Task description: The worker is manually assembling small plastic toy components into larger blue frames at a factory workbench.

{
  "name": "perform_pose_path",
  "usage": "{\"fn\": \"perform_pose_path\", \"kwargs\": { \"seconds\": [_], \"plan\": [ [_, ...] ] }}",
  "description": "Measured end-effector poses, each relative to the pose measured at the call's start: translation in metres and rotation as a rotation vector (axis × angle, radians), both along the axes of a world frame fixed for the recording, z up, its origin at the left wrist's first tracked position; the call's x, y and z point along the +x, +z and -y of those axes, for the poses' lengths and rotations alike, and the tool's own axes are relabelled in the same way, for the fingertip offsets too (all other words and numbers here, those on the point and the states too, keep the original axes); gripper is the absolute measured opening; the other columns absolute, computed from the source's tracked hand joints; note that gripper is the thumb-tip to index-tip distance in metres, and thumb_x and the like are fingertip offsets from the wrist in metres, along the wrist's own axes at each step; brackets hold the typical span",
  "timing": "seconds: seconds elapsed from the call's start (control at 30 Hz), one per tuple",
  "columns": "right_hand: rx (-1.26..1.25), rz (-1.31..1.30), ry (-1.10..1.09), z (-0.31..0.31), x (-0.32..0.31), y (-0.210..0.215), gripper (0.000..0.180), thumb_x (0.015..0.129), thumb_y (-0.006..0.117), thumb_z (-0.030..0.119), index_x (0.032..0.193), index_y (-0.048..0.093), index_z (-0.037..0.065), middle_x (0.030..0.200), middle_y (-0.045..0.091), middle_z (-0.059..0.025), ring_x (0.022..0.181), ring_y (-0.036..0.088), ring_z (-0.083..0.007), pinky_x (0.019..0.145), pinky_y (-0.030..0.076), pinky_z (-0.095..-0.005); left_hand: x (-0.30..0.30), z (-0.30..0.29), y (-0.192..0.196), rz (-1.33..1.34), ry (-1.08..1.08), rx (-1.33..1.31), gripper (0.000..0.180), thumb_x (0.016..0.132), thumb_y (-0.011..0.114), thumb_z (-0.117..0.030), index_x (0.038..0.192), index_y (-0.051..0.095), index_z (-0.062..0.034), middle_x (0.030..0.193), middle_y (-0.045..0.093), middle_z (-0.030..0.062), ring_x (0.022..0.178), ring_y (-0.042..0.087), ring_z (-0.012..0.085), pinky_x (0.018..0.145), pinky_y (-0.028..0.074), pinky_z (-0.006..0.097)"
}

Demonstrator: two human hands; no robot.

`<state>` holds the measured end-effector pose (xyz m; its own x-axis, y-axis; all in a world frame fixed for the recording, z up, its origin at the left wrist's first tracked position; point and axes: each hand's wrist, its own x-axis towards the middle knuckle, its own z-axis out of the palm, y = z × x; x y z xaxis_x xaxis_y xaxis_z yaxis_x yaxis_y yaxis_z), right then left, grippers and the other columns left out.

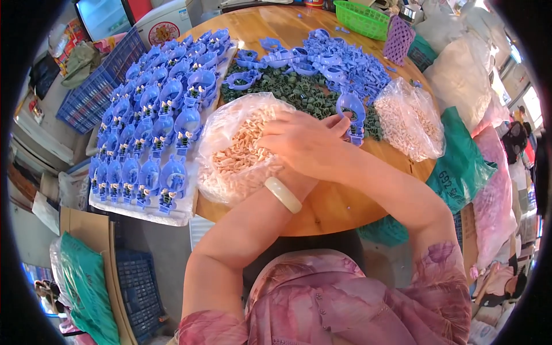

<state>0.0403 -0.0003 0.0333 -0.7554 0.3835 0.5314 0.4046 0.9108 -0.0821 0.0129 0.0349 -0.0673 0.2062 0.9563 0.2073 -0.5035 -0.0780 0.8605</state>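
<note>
My forearms cross over the round table's near side. My left hand (340, 123), below a pale bangle (283, 194) and mostly hidden under the right, grips a blue plastic toy piece (351, 106) with an oval cup and a dark green part. My right hand (299, 141) reaches left, its bent fingers at the small beige pieces (244, 141) in an open clear plastic bag (215, 121). I cannot make out what its fingertips hold. Similar blue toy pieces (172, 91), with dark and beige parts on them, stand in rows on a white board (115, 204) at left.
Behind my hands lie heaps of dark green parts (287, 86) and small blue parts (351, 60). A second bag of beige pieces (408, 118) stands at right. Farther back are a green basket (362, 20) and a purple mesh holder (398, 40). Blue crates (95, 95) flank the table's left.
</note>
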Motion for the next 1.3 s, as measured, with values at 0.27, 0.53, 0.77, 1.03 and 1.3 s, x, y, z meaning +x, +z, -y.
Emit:
{"fn": "perform_pose_path", "kwargs": {
  "seconds": [0.27, 0.53, 0.77, 1.03, 1.3],
  "plan": [
    [0.073, 0.144, -0.357, -0.067, -0.027, -0.119, 0.007, 0.064, 0.057, 0.012, 0.066, 0.063, 0.009, 0.073, 0.06, -0.0098, 0.072, 0.057, -0.0283, 0.066, 0.047, -0.0399, 0.004, -0.004, 0.012, 0.232, -0.379, -0.244, 0.038, 0.088, 0.058, -0.022, 0.12, 0.051, -0.0025, 0.098, 0.062, 0.0075, 0.077, 0.061, 0.0159, 0.068, 0.053, 0.033],
    [-0.685, -0.154, -0.085, -0.002, 0.006, 0.017, 0.012, 0.075, 0.063, 0.008, 0.084, 0.065, 0.0, 0.077, 0.064, -0.0077, 0.077, 0.062, -0.019, 0.068, 0.047, -0.0291, -0.001, -0.003, -0.009, 0.38, -0.198, 0.022, 0.032, 0.087, 0.059, -0.019, 0.116, 0.053, -0.0055, 0.108, 0.057, 0.0088, 0.098, 0.056, 0.0163, 0.082, 0.048, 0.034],
    [-0.633, -0.471, -0.316, 0.01, 0.116, 0.06, 0.011, 0.079, 0.058, 0.005, 0.086, 0.063, -0.001, 0.076, 0.063, -0.008, 0.064, 0.062, -0.0133, 0.057, 0.048, -0.0251, -0.001, 0.024, 0.054, 0.367, -0.409, -0.119, 0.042, 0.082, 0.056, 0.003, 0.122, 0.046, -0.0047, 0.112, 0.056, 0.0098, 0.105, 0.057, 0.0231, 0.085, 0.051, 0.037],
    [-0.551, -0.37, -0.412, 0.042, 0.143, 0.05, 0.02, 0.08, 0.062, 0.003, 0.1, 0.059, 0.002, 0.079, 0.064, -0.0059, 0.073, 0.061, -0.0118, 0.065, 0.049, -0.0252, 0.005, 0.039, 0.063, 0.287, -0.395, -0.047, 0.054, 0.074, 0.053, 0.016, 0.124, 0.043, -0.0036, 0.114, 0.055, 0.0085, 0.098, 0.058, 0.0184, 0.082, 0.051, 0.029],
    [-0.382, -0.322, -0.374, 0.053, 0.145, 0.042, 0.02, 0.077, 0.063, 0.001, 0.096, 0.057, 0.004, 0.08, 0.063, -0.0082, 0.073, 0.063, -0.0176, 0.063, 0.05, -0.0289, 0.007, 0.046, 0.064, 0.205, -0.366, 0.088, 0.07, 0.072, 0.065, 0.009, 0.133, 0.034, -0.0052, 0.118, 0.05, 0.0069, 0.108, 0.053, 0.0209, 0.088, 0.047, 0.032]
  ]
}}
